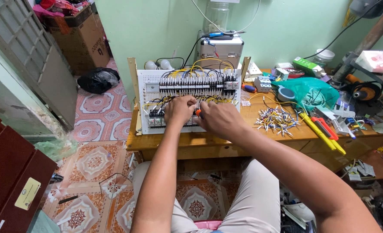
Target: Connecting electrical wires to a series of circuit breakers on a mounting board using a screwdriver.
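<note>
A white perforated wiring panel (150,86) leans upright on the wooden desk (200,140), carrying rows of black and white terminal blocks joined by yellow and black wires. My left hand (179,110) is closed against the panel's lower middle, fingers pinched at the wiring. My right hand (219,118) is beside it, gripping a tool with an orange handle (198,113) whose tip points at the panel. What the left fingers pinch is hidden.
A heap of short cut wire pieces (275,120) lies to the right, with yellow and red hand tools (323,129), a teal plastic bag (312,92) and a metal case (220,47) behind the panel. Tiled floor, a black bag (98,80) and a dark red cabinet (14,172) are at left.
</note>
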